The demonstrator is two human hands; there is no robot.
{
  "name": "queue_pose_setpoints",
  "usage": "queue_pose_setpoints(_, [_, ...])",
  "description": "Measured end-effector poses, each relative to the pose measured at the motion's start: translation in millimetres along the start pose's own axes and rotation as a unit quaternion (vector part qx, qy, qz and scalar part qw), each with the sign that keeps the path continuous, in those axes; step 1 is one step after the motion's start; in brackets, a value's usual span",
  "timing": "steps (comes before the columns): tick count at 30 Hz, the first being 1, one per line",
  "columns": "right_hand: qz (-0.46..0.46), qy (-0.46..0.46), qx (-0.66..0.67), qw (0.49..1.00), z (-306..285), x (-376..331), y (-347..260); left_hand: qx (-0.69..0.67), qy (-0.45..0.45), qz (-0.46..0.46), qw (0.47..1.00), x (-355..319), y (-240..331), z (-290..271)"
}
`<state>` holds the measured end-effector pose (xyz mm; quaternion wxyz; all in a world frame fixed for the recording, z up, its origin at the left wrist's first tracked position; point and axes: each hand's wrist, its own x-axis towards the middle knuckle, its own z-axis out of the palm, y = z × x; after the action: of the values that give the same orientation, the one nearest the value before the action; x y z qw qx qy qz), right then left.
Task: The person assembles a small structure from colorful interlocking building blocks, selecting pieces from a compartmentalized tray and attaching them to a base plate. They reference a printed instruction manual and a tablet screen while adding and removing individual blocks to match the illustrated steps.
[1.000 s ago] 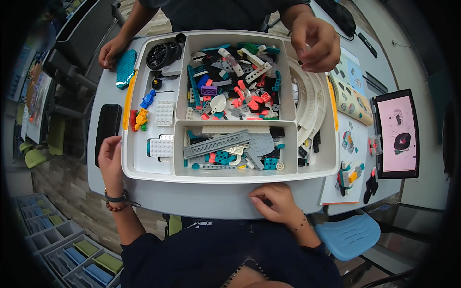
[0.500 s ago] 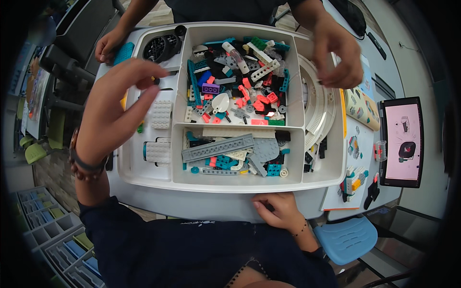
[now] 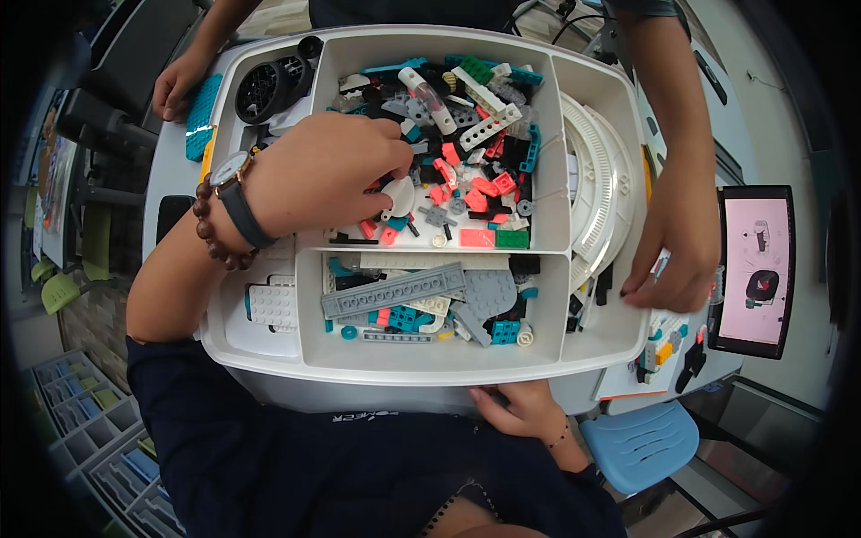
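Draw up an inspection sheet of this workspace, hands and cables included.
Surface: grey table, largely taken up by a white compartmented tray.
Parts: mixed bricks heaped in the far middle compartment; a long grey beam lies in the near one.
Clutter: a lit screen and a built brick model, right of the tray.
Left hand: fingers at a white oval piece; grip unclear.
Right hand: by the tray's front edge; hold unclear.
Cables: a dark cable beyond the tray's far side.
Surroundings: another person's hand at the tray's right; blue chair, lower right.

L fingers [image 3: 392,161] partly blk upper bin [image 3: 549,179]; lower bin [image 3: 430,357] accessible.
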<state>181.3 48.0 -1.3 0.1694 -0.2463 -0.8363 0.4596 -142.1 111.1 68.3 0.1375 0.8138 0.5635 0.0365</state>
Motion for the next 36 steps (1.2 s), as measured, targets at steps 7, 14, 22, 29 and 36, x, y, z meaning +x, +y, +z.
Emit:
queue_pose_setpoints(7, [0.030,-0.030,-0.005,0.999,-3.2,-2.3,1.7,-0.010,0.000,-0.001,1.000,-0.4,-6.8,4.8])
queue_pose_setpoints(14, [0.039,-0.027,-0.015,0.999,-3.5,-3.2,1.8,0.002,0.002,0.004,1.000,-0.2,-7.9,8.5])
queue_pose_setpoints(22, [0.007,0.007,-0.019,1.000,0.6,0.2,4.5,-0.019,0.013,0.055,0.998,-1.5,-7.7,15.2])
queue_pose_setpoints(29, [0.053,-0.023,-0.020,0.998,-1.3,-6.7,0.8,0.004,0.049,0.033,0.998,-11.6,-9.3,-1.0])
queue_pose_setpoints(36, [0.057,-0.033,-0.004,0.998,-3.0,-5.7,1.7,0.006,0.185,0.040,0.982,-33.1,-9.8,-35.8])
